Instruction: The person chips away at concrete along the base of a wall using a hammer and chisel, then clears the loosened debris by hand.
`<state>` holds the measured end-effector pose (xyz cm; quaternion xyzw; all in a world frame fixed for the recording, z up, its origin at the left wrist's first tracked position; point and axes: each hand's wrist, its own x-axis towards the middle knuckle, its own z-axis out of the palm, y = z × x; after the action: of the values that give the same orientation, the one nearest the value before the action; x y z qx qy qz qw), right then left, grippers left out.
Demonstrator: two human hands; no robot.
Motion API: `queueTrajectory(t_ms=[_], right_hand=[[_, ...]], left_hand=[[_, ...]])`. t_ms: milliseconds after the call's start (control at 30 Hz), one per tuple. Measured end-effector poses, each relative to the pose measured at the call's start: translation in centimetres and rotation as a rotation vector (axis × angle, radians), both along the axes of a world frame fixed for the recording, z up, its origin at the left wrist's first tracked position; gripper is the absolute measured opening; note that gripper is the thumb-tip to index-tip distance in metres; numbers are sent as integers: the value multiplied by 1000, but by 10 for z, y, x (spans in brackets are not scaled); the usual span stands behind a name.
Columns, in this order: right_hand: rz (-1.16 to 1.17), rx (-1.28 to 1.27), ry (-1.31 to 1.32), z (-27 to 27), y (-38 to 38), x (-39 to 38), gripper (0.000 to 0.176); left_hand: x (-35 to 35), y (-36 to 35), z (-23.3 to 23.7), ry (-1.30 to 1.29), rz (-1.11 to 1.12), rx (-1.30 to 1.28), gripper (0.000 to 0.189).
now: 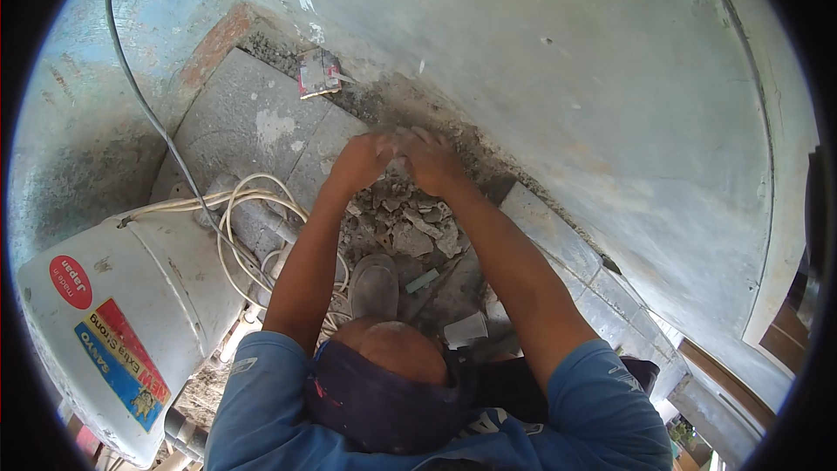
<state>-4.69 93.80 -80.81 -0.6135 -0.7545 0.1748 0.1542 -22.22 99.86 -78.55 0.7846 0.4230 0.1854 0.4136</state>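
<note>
Rubble (405, 218) lies heaped at the foot of the wall (567, 78). Its chunks look hard, heavy, crumbly and sharp-edged, probably best gripped by their broad faces. Left hand (362, 161) and right hand (432, 161) meet atop it, too blurred to tell their grip.

This is a rough back corner of an old house under repair, more a utility nook than a lived-in room. The plastered wall (567, 78) is stained, and its blue paint (78, 61) flakes away, baring brick (214, 44) in one spot. Concrete slabs (244, 113) line the foot of the wall, with a heap of broken rubble (410, 222) lying in a gap between them. A worn white Sanyo appliance (131, 288) stands close by, its pale cord (240, 209) loosely coiled, and a black cable (131, 83) climbs the wall.
</note>
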Motion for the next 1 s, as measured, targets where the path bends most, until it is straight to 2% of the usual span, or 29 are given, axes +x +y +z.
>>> queueTrajectory(t_ms=[33,100,167,233,333,400,467,567,700,767,833,867,933,967,1000], right_hand=[[19,-63,16,2,-5,5,31],[48,-33,-39,-2,-18,24,30],[74,7,-98,-6,-31,42,30],[7,-108,-136,-7,-46,55,26],[-53,-143,-203,-6,-54,51,27],[-98,-113,-183,-1,-49,40,27],[-149,-88,-160,0,-47,29,27],[-74,35,-139,-1,-47,24,27],[-72,-118,-147,5,-58,42,27],[-69,-167,-182,9,-66,49,27],[-257,-87,-135,13,-80,50,30],[-263,-89,-139,9,-84,50,30],[-726,-183,-79,-2,-87,43,39],[-729,-180,-80,-2,-82,39,39],[-863,-258,-43,-2,-76,34,43]], left_hand=[[-3,-3,-1,1,3,-8,27],[-9,-9,-3,-39,64,-180,25],[-19,-12,-5,-36,101,-173,24],[-20,-15,-10,-39,132,-169,22],[-13,-17,-21,-104,191,-82,19],[-3,-13,-25,-2,35,220,20],[8,-7,-29,-26,5,237,20],[17,-9,-33,-34,-43,256,20],[23,-37,-31,-21,-183,257,18],[27,-56,-27,-17,-143,308,17],[33,-65,-29,-15,-106,347,16],[37,-66,-30,4,-87,394,16],[46,-64,-31,20,-68,445,17],[51,-58,-33,75,-79,455,18],[56,-53,-36,132,-92,464,20]])
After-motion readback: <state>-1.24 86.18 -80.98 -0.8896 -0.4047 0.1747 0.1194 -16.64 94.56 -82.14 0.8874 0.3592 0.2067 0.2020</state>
